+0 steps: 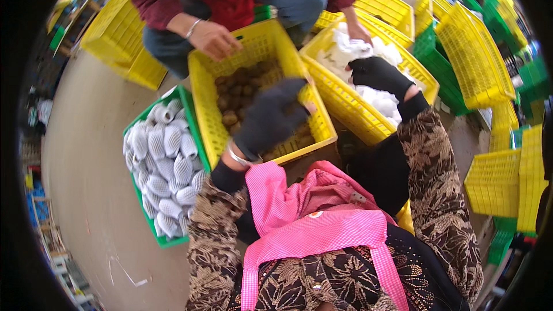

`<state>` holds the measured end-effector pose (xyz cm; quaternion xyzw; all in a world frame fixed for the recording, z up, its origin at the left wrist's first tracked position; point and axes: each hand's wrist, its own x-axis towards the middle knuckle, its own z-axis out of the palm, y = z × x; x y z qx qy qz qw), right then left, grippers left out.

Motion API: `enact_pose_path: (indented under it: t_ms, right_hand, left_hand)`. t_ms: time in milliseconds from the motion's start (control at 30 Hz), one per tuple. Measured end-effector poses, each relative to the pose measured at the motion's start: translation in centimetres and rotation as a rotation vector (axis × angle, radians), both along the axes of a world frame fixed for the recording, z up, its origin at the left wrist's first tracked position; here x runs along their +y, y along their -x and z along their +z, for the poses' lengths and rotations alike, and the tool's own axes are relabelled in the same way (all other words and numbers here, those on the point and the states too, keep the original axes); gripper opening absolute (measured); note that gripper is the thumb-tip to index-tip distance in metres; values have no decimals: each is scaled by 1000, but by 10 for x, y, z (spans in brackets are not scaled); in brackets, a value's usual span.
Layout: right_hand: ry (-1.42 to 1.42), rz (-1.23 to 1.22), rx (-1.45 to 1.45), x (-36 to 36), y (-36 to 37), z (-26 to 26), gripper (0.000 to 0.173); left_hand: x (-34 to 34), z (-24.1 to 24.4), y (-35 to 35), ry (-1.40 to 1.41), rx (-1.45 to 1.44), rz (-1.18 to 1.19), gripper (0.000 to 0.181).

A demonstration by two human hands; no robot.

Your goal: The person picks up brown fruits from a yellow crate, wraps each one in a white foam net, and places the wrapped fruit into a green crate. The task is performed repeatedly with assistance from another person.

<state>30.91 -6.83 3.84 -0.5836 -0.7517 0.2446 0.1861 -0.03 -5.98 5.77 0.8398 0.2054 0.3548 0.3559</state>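
My left hand (274,114), in a black glove that leaves fingertips bare, is blurred above a yellow plastic crate (262,155) of round brown fruit (242,88); whether it holds anything is unclear. My right hand (378,75), gloved alike, reaches over a second yellow crate (345,108) heaped with white foam net sleeves (380,101); its fingertips are at the sleeves, and a grip cannot be made out. Left of the fruit crate, a green crate (144,207) holds many pieces wrapped in white foam nets (166,164).
Opposite me a person in red crouches, one hand (216,41) over the fruit crate, the other (359,32) at the foam sleeves. Stacked yellow crates (475,56) stand at the right, more yellow crates (114,30) at the upper left. White scraps (129,278) lie on the floor.
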Motion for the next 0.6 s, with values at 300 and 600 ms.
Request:
enact_pose_path:
  t_ms: [300,600]
  right_hand:
    - [147,-363,-266,-24,-135,-128,70]
    - [196,-144,-638,-12,-93,-187,40]
  left_hand:
    - [-29,-53,-13,-217,965,-233,40]
    - [-24,-64,-13,-274,791,-181,40]
